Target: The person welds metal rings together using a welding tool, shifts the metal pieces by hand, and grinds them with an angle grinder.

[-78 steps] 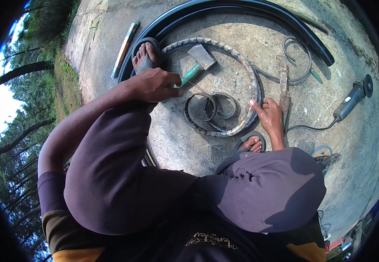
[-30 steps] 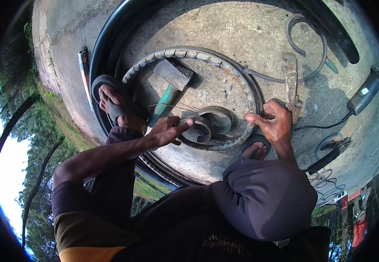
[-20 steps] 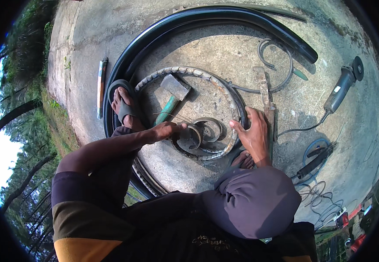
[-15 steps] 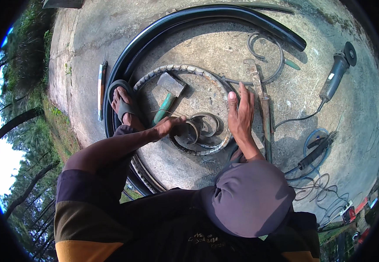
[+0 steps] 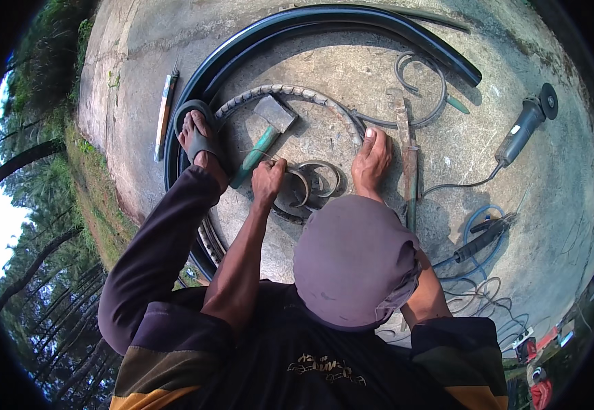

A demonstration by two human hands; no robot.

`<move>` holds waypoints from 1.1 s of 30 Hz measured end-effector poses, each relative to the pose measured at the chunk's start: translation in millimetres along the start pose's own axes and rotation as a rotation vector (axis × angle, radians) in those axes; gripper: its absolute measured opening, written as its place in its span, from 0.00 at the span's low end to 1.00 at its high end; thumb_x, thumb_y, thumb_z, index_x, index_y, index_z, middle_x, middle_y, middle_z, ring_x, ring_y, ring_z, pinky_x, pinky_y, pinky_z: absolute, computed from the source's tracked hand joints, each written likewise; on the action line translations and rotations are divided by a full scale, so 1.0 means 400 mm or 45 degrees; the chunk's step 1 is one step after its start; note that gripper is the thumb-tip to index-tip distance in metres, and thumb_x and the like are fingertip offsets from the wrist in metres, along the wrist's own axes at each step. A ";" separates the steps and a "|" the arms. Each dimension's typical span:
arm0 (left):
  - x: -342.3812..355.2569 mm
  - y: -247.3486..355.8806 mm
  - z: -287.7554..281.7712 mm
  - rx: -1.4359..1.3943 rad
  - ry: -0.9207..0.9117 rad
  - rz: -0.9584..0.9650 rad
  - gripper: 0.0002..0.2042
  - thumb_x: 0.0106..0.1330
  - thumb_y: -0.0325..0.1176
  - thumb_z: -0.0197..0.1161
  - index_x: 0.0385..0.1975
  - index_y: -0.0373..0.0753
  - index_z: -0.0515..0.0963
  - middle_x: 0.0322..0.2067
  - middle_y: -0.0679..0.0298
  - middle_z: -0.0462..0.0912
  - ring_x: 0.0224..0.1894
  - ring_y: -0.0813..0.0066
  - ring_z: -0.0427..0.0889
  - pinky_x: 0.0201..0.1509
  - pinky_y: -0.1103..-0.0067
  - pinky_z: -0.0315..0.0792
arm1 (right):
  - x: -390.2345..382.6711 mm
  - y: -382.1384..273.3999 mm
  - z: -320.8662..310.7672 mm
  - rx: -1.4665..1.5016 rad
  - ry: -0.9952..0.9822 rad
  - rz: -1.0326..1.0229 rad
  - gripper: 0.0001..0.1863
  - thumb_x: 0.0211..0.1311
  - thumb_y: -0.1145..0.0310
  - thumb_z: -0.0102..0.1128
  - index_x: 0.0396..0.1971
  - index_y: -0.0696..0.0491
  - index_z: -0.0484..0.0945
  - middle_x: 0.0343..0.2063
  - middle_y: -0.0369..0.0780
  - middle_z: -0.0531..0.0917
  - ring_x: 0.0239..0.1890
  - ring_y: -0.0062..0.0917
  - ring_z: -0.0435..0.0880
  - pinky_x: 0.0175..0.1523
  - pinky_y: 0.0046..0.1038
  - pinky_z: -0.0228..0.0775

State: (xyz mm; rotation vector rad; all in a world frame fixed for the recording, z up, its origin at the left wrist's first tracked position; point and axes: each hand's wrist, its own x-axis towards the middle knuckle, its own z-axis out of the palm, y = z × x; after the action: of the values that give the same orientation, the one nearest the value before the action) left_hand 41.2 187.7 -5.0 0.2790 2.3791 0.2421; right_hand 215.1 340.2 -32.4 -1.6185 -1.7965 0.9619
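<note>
My left hand [image 5: 268, 179] is closed beside the green handle of a hammer [image 5: 259, 152]. A thin pale wire-like piece shows at its fingers, but what they grip is hidden. Just right of it, two worn metal rings [image 5: 322, 179] stand close together on the concrete. A notched curved strip [image 5: 270, 89] arcs around the hammer and comes down to my right hand [image 5: 372, 160]. The fingers of that hand are curled over the strip, thumb pointing up. A grey cap [image 5: 355, 263] covers the right forearm and the strip's lower part.
A thick black curved tube [image 5: 256, 31] rings the work spot, with my sandalled foot [image 5: 201, 137] against it. Right of my hand lies a rusty bar tool [image 5: 410, 164]. An angle grinder [image 5: 522, 130], a curved rod [image 5: 440, 102] and tangled cables [image 5: 478, 301] are farther right.
My right hand's fingers have gone from spread to curled at the strip. The left hand has moved slightly up and left, its forearm now coming from below. The cap has moved up and left.
</note>
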 end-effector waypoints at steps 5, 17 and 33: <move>-0.029 0.040 0.007 -0.001 0.030 -0.019 0.25 0.58 0.51 0.57 0.31 0.29 0.83 0.33 0.38 0.85 0.41 0.41 0.85 0.49 0.59 0.74 | -0.004 0.034 -0.014 0.025 0.022 -0.046 0.14 0.79 0.61 0.48 0.44 0.57 0.77 0.38 0.48 0.80 0.44 0.46 0.78 0.51 0.44 0.68; -0.031 0.032 -0.003 -0.047 0.101 0.086 0.25 0.61 0.51 0.57 0.30 0.28 0.83 0.32 0.36 0.83 0.41 0.38 0.84 0.50 0.58 0.74 | 0.014 0.029 0.000 0.040 0.119 -0.213 0.13 0.78 0.63 0.50 0.45 0.55 0.81 0.39 0.46 0.83 0.45 0.45 0.80 0.52 0.42 0.69; 0.104 0.311 -0.271 0.699 -0.700 -0.050 0.24 0.68 0.49 0.54 0.43 0.32 0.85 0.40 0.48 0.89 0.39 0.55 0.90 0.45 0.62 0.84 | 0.009 -0.006 -0.073 0.161 -0.118 -0.306 0.20 0.70 0.53 0.61 0.52 0.52 0.78 0.46 0.46 0.78 0.52 0.45 0.77 0.58 0.45 0.67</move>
State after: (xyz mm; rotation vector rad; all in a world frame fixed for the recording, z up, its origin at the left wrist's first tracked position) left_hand -46.2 307.6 78.0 0.4817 1.8555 -0.4629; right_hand 236.1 348.3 -13.2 -1.2670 -1.8991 1.0296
